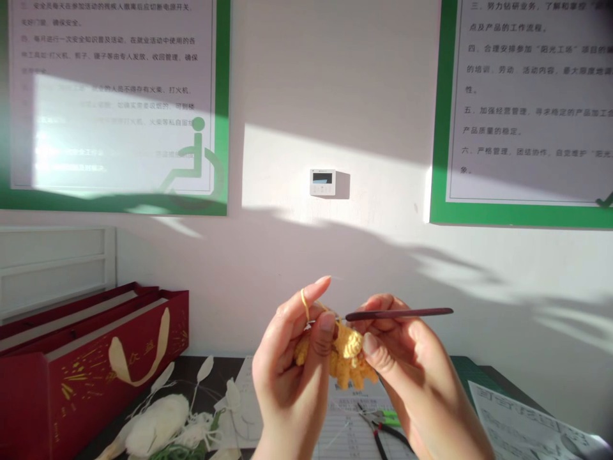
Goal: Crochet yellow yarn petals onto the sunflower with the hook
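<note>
In front of me, both hands hold a small yellow crochet piece (352,345) with a ruffled lower edge. My left hand (292,370) is closed, its thumb pressing the piece's left side. Yellow yarn (304,303) loops around its raised index finger. My right hand (412,358) is closed too, thumb and fingers pinching the right side of the piece. A crochet hook (400,314) with a dark purple handle lies level across the right fingers. Its thin metal shaft points left at the top of the piece, and its tip is partly hidden by the left thumb.
Dark red gift bags (119,358) stand at the left. Near them lies a white yarn ball (158,425) with white leaf-shaped pieces. Pliers (380,437) and printed sheets (352,415) lie below my hands. A green cutting mat (472,374) is at the right, before the wall.
</note>
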`<state>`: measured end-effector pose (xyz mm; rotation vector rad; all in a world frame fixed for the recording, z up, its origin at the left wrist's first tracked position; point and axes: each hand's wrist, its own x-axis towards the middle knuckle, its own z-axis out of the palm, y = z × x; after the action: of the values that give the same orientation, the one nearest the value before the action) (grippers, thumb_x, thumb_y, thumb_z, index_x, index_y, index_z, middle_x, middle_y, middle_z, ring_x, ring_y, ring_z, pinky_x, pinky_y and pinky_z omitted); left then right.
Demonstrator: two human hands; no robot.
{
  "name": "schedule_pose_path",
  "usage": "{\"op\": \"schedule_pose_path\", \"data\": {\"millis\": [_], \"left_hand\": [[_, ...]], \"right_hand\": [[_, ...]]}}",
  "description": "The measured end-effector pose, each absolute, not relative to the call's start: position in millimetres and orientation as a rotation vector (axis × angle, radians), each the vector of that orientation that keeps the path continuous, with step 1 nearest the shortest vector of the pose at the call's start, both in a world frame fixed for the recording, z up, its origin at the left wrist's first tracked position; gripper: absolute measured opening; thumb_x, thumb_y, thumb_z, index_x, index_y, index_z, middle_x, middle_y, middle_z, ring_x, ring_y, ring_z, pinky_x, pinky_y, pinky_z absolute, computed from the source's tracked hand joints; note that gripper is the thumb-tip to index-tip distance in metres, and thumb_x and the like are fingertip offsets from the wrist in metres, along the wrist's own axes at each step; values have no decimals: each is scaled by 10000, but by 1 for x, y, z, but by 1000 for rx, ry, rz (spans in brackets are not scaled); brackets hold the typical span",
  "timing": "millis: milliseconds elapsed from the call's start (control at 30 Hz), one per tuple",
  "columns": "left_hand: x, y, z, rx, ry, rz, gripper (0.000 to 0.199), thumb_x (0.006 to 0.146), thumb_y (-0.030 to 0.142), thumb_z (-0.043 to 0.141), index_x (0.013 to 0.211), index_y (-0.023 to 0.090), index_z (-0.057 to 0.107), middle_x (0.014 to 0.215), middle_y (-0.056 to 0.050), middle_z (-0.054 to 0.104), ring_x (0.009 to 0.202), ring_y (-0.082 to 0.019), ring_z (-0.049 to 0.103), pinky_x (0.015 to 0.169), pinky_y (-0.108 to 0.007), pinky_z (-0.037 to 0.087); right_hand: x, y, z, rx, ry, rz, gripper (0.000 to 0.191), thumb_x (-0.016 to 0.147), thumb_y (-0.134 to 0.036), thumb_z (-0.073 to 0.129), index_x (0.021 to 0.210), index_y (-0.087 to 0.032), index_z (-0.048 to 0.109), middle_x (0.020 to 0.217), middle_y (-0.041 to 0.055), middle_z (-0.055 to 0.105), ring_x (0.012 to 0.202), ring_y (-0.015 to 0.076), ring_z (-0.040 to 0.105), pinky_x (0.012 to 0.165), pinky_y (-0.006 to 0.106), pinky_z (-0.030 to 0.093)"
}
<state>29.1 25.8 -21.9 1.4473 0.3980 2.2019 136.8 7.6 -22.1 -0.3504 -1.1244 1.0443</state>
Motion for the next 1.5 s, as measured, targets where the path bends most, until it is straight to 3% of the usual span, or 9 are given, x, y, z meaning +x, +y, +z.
{"op": "schedule_pose_path", "data": {"millis": [267, 500, 700, 900, 1000, 1267, 1500], "left_hand": [[26, 36, -28, 1552, 322, 2222, 297, 943, 188, 659, 1202, 312, 732, 813, -4, 660, 660, -87, 605, 592, -163, 509], [24, 44, -34, 1571, 292, 2249, 330, 948, 156, 648, 1245, 288, 706, 856, -17, 682, 696, -96, 634, 620, -171, 524], [22, 49, -37, 1570, 267, 2280, 353, 937, 123, 656, 1254, 272, 697, 856, -13, 690, 738, -106, 655, 620, -168, 540], [23, 47, -39, 1620, 329, 2419, 372, 907, 90, 676, 1231, 268, 713, 1084, -73, 772, 825, -144, 711, 670, -209, 568], [24, 44, -39, 1557, 389, 2462, 347, 897, 109, 688, 1205, 264, 724, 1097, -81, 783, 915, -198, 722, 683, -262, 594], [23, 39, -37, 1596, 519, 2550, 293, 874, 145, 716, 1135, 274, 749, 1002, -45, 811, 751, -181, 717, 698, -318, 624], [21, 39, -41, 1684, 544, 2592, 405, 868, 47, 680, 1150, 331, 745, 1023, 19, 807, 885, -156, 717, 849, -288, 579]], "right_hand": [[132, 0, -18, -379, -1080, 987, 236, 798, -301, 843, 976, -237, 702, 883, 14, 730, 828, 116, 690, 734, 172, 558], [139, 3, -18, -393, -1223, 914, 192, 876, -316, 765, 1034, -259, 674, 902, 8, 714, 782, 104, 660, 700, 171, 548], [142, 8, -20, -396, -1296, 855, 179, 901, -301, 737, 1052, -274, 646, 912, -9, 702, 872, 110, 678, 778, 178, 554], [142, 10, -22, -406, -1294, 818, 190, 881, -269, 760, 1048, -277, 670, 936, -2, 706, 908, 115, 683, 808, 180, 562], [142, 9, -23, -388, -1269, 874, 188, 868, -264, 772, 1028, -265, 675, 927, 10, 704, 880, 125, 684, 782, 192, 579], [141, 6, -19, -378, -1292, 926, 170, 892, -298, 738, 1047, -267, 677, 944, 29, 703, 884, 148, 686, 764, 210, 586], [142, 10, -23, -402, -1334, 868, 222, 891, -325, 738, 1100, -283, 677, 984, 34, 702, 943, 154, 684, 797, 210, 582]]}}
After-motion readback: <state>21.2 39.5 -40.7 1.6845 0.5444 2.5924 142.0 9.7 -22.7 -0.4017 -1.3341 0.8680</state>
